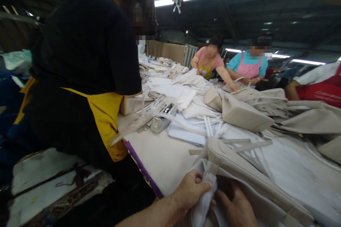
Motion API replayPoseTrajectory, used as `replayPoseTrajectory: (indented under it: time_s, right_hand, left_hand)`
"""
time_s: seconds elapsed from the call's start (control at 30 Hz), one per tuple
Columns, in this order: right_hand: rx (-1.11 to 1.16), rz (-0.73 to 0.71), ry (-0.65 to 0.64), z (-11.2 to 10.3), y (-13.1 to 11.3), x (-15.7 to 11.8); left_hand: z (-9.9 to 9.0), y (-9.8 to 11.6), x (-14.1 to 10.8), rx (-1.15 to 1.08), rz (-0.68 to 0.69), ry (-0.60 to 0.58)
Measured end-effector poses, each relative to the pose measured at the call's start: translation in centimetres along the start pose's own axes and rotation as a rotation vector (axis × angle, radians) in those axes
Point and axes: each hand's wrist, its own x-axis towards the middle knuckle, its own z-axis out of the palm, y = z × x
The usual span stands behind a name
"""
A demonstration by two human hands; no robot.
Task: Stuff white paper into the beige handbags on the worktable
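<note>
White lining is pinched between the thumb and fingers of your left hand, just below a beige tab on the bag. Your right hand is close beside it, dipped into the opening; its fingertips are hidden, so whether it grips anything can't be told. The beige bag lies before you on the table, its long side slanting from far left to near right. Your left hand is the nearer to the tab.

One held bag, perhaps four co-workers
</note>
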Motion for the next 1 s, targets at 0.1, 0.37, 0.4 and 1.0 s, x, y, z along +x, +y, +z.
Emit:
replayPoseTrajectory:
  time_s: [0.1,0.37,0.4,1.0]
  right_hand:
    - [0.065,0.085,-0.041,-0.4,0.5,-0.2]
    - [0.061,0.153,-0.101,0.8,-1.0,0.4]
    - [0.034,0.16,-0.11,0.7,-0.7,0.3]
    - [0.09,0.13,-0.163,0.2,0.3,0.2]
  left_hand:
    - [-0.2,0.0,0.1,0.001,-0.008,-0.03]
    - [-0.3,0.2,0.1,0.004,0.002,-0.087]
    - [-0.3,0.2,0.1,0.004,0.004,-0.083]
    - [-0.7,0.0,0.0,0.008,0.007,-0.146]
